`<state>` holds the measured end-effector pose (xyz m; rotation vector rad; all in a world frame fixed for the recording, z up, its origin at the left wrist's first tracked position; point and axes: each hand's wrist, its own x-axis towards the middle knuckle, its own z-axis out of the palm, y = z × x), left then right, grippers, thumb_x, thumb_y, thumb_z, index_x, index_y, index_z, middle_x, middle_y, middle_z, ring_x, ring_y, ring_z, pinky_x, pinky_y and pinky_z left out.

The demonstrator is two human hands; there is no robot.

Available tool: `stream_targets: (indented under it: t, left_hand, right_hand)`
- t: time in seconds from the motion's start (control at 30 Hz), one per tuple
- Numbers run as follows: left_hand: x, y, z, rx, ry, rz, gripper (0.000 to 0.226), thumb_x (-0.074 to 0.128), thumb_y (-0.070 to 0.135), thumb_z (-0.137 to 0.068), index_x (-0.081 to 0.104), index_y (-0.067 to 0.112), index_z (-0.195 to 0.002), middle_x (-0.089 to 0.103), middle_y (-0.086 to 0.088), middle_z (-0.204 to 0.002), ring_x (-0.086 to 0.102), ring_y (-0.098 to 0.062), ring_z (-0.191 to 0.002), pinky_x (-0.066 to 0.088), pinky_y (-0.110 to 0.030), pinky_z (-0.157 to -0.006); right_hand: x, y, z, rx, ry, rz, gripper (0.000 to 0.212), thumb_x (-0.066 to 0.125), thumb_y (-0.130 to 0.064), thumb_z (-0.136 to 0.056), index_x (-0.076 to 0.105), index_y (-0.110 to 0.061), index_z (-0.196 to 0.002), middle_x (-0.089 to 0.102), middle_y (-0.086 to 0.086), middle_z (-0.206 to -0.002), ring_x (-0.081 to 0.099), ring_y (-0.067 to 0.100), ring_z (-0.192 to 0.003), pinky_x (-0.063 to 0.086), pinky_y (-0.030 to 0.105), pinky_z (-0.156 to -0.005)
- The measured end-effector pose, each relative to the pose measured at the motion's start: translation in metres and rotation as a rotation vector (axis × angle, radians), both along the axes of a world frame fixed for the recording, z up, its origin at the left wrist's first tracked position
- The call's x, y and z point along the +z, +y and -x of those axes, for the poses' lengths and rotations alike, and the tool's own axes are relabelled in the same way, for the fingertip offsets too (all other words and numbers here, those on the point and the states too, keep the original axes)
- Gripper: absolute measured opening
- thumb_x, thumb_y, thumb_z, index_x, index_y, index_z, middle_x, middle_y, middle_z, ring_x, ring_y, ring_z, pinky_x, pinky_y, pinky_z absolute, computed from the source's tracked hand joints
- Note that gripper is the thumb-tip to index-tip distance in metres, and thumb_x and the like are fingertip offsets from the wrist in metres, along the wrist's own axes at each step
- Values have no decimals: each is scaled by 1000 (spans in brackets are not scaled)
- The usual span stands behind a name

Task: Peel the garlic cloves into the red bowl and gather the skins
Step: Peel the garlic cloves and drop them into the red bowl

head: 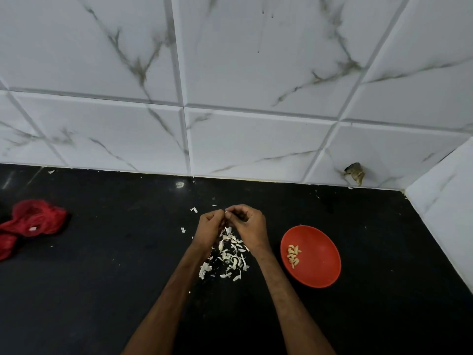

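Worktop (102,290): black, polished stone, faintly speckled, meeting the wall in a pale seam.

Wall tiles (256,60): white, glossy, bevelled rectangles with grey marble veining; a chipped hole (355,172) low on the right.

Left hand (210,225) and right hand (247,221): bare, raised just above the worktop, fingertips curled and pinched together, touching. A small pale garlic clove (226,212) shows between them; which hand grips it cannot be told.

Garlic skins (230,254): thin, papery white flakes, curled and torn, heaped loosely on the worktop below the hands; stray scraps lie around.

Red bowl (311,256): round, shallow, smooth plastic, right of the skins and apart from them. Peeled cloves (293,254): small, cream, crescent-shaped, clustered at its left inner side.

Red mesh bag (33,221): crumpled netting, far left.
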<state>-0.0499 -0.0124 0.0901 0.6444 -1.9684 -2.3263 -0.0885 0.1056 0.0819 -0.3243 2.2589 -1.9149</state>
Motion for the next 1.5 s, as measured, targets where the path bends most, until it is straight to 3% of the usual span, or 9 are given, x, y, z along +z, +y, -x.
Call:
stream_targets:
  t: [0.33,0.73,0.87,1.03,1.17,1.27,1.37,1.43,1.5]
  left_hand:
    - [-14,3,1,-17,69,72,34,44,1,-96,47,7,-63,33,1,-55,29,-4,-51,28,-18,-49]
    - [-40,55,12,-90,-27,108,40,43,8,-100,50,10,-60,42,1,-56,36,-5,-51,31,-23,-52]
    - [-61,76,14,-305,-48,376,35,51,23,-92,67,20,-61,66,0,-67,58,-12,-63,45,-30,-65]
    - [-74,88,7,-586,-100,898,16,59,40,-95,72,31,-96,71,15,-92,67,-5,-85,54,-29,-76]
    - [-75,84,4,-521,-74,956,9,63,30,-94,69,31,-101,70,15,-98,65,-5,-90,53,-30,-79]
    - [-78,68,2,-440,-103,893,17,59,17,-97,70,24,-108,72,6,-105,67,-11,-94,53,-31,-83]
    - [-74,46,-7,-288,-105,946,19,54,28,-101,72,24,-105,72,8,-92,66,-13,-86,50,-31,-75]
    - [-72,31,-16,-159,-105,1003,24,54,41,-100,72,25,-97,67,11,-78,61,-8,-72,46,-29,-66]
    - [-79,13,-25,-84,-79,1046,18,59,40,-97,72,27,-100,69,10,-90,61,-8,-80,48,-30,-69]
  right_hand:
    - [3,9,-2,24,-337,254,21,52,7,-98,70,2,-109,73,12,-98,72,17,-89,60,27,-83]
    - [-4,81,11,-226,-650,586,18,55,12,-94,69,1,-99,70,14,-94,70,18,-89,61,29,-77]
    - [-21,137,9,-395,-600,288,21,59,14,-90,68,1,-105,69,14,-102,69,21,-97,59,33,-88]
    - [-55,167,0,-493,-393,-316,16,72,1,-86,71,-12,-95,73,6,-101,69,20,-95,56,30,-85]
    - [-48,154,3,-487,-219,-461,12,63,-10,-96,70,-12,-106,69,-1,-103,61,9,-93,45,21,-80]
    - [-37,128,7,-406,4,-448,13,60,-15,-99,71,-11,-104,69,-1,-100,62,10,-93,45,22,-80]
    - [-32,96,3,-248,173,-441,8,66,-10,-94,73,-9,-95,72,1,-93,62,8,-84,46,20,-77]
    - [-32,81,-9,-32,121,-460,10,73,-8,-88,73,-12,-97,71,-1,-95,62,7,-83,49,20,-77]
    - [-48,71,-22,249,22,-589,31,80,-8,-80,70,-14,-108,65,2,-109,63,13,-95,53,33,-86]
